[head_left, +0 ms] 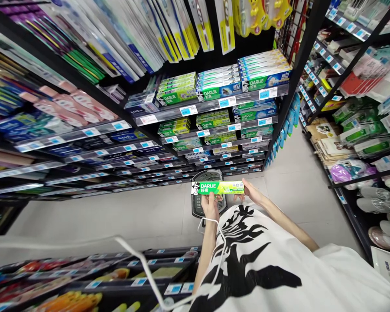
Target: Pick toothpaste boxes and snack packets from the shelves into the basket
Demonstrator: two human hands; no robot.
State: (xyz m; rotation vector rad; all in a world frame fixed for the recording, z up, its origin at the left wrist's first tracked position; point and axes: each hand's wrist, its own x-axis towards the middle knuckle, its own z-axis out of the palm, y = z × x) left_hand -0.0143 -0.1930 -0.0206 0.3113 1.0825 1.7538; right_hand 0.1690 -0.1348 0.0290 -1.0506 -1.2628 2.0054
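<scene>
A green Darlie toothpaste box (pixel 219 187) lies level across the view in front of my body. My left hand (pixel 210 206) is closed on its left half from below, with the thumb on the near edge. At the box's right end, my right hand (pixel 249 192) grips it between thumb and fingers; some fingertips are hidden behind it. Under the box, a dark shopping basket (pixel 208 175) stands on the floor, partly covered by the box and my left hand. A white cable (pixel 219 238) loops by my left wrist.
Ahead, a dark shelf unit (pixel 211 103) carries rows of toothpaste boxes (pixel 221 89) with hanging toothbrush packs (pixel 173 30) above. Another rack (pixel 360 125) with packaged goods stands right. Low shelves (pixel 117 277) run behind me on the left. Grey tiled floor (pixel 143 208) lies between.
</scene>
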